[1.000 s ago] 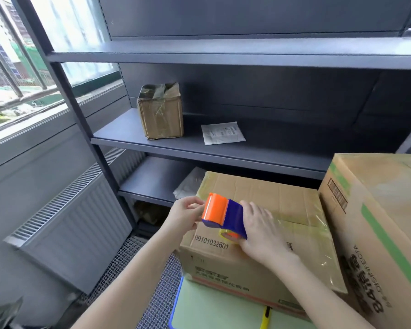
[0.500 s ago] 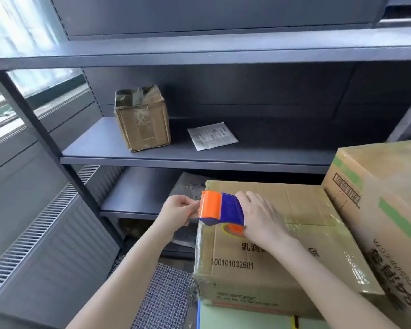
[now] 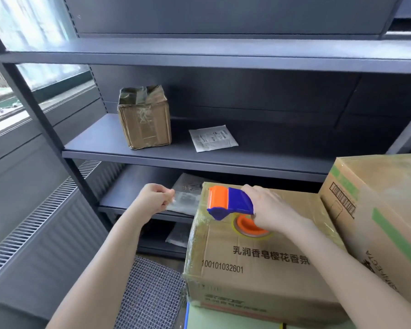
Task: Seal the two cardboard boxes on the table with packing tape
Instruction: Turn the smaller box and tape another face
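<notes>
A cardboard box (image 3: pixel 254 264) with printed characters and a number stands on the table's left end. My right hand (image 3: pixel 271 210) grips an orange and blue tape dispenser (image 3: pixel 228 204) over the box's top left edge. To the left of the box, my left hand (image 3: pixel 153 200) pinches the end of a clear tape strip (image 3: pixel 185 203) stretched out from the dispenser. A second, taller cardboard box (image 3: pixel 384 222) with green stripes stands right beside the first.
A dark metal shelf unit (image 3: pixel 199 157) stands behind the boxes, holding a small taped carton (image 3: pixel 145 119) and a white paper packet (image 3: pixel 212 138). A radiator (image 3: pixel 33 233) runs under the window at left. Metal mesh (image 3: pixel 150 293) lies below the green table edge (image 3: pixel 223 321).
My left hand has moved left, away from the dispenser, drawing out a length of clear tape. The view has swung right and closer to the boxes.
</notes>
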Available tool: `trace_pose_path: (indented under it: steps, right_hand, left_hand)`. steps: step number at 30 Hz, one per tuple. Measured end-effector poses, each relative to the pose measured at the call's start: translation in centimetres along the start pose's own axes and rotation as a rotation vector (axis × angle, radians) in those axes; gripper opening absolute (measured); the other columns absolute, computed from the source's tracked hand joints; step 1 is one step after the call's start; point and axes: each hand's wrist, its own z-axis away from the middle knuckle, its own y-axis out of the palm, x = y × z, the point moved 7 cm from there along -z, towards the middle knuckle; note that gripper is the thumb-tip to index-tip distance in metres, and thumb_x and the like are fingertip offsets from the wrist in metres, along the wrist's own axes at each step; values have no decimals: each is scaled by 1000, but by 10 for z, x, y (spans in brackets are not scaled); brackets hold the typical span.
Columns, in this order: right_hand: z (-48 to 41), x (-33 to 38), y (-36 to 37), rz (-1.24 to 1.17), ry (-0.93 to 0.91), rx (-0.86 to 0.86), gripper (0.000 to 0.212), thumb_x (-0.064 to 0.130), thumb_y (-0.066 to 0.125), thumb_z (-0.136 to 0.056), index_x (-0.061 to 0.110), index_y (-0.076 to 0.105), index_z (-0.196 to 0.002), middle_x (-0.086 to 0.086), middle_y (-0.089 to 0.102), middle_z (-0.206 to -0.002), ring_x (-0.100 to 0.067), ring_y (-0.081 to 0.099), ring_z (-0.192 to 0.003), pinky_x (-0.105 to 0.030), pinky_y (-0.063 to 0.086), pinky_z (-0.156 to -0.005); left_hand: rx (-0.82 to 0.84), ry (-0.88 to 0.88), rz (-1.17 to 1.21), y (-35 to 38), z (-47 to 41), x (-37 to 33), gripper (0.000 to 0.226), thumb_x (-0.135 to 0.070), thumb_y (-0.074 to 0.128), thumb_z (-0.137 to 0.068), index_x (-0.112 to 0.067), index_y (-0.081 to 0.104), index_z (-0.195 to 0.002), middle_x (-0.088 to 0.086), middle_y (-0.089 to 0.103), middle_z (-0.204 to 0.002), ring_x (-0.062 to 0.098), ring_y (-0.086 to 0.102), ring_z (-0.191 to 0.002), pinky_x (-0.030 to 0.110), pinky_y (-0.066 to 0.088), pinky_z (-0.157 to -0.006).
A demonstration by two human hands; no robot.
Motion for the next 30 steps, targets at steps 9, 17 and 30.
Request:
trace_pose_path:
  steps: [9, 17, 30]
  right_hand:
    - [3, -26, 8, 89, 60, 45, 61, 23, 76, -72, 25, 39, -121, -2, 50, -116, -18, 46, -105, -26, 38, -72]
    - [-11, -19, 25, 188, 63, 85, 65, 31, 72, -77, 22, 36, -131, -7, 48, -126, -24, 43, -118, -32, 41, -88]
    - [-18, -13, 33, 261, 40, 115, 57, 39, 65, -83, 18, 37, -129, -9, 47, -129, -24, 41, -122, -31, 36, -94]
  left_hand:
    - [-100, 18, -118, 4, -32, 33, 23, -14, 57, -92, -7, 56, -70, 6, 55, -64, 14, 42, -54, 21, 38, -51]
    - [-174, -62, -141, 9, -57, 69, 21, -16, 58, -91, -8, 53, -72, 4, 57, -64, 16, 43, -54, 25, 39, -57]
    - [-231, -84, -224, 30, -55, 101, 16, -19, 59, -91, -7, 58, -80, -2, 58, -63, 14, 50, -60, 26, 41, -56]
